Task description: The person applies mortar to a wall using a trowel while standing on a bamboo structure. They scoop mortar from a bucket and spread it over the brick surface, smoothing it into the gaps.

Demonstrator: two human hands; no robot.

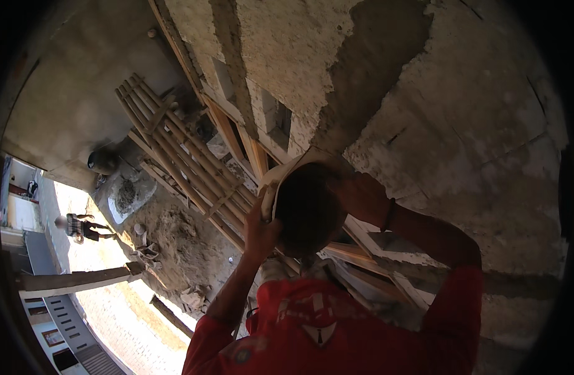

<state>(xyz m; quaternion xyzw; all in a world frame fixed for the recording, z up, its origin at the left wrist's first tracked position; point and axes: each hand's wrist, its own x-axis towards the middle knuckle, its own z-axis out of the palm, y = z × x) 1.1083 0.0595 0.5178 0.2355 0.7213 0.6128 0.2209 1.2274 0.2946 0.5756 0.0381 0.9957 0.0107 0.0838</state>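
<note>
Both my hands are raised in front of my red shirt (324, 325), one on each side of a rounded cap-like thing (302, 209) with a beige rim and a very dark middle. My left hand (260, 234) grips its left edge, fingers wrapped round the pale rim. On the opposite edge, my right hand (360, 197) is closed on the rim, its fingertips lost in shadow. A dark band (390, 214) circles my right wrist. What lies inside the cap-like thing is too dark to make out.
A ladder-like bamboo platform (180, 144) slants at the left. A plastered wall (474, 125) with a darker damp patch (380, 56) rises beyond my hands. A black bucket (103, 161), a sand heap (180, 240) and a standing person (80, 226) are farther left.
</note>
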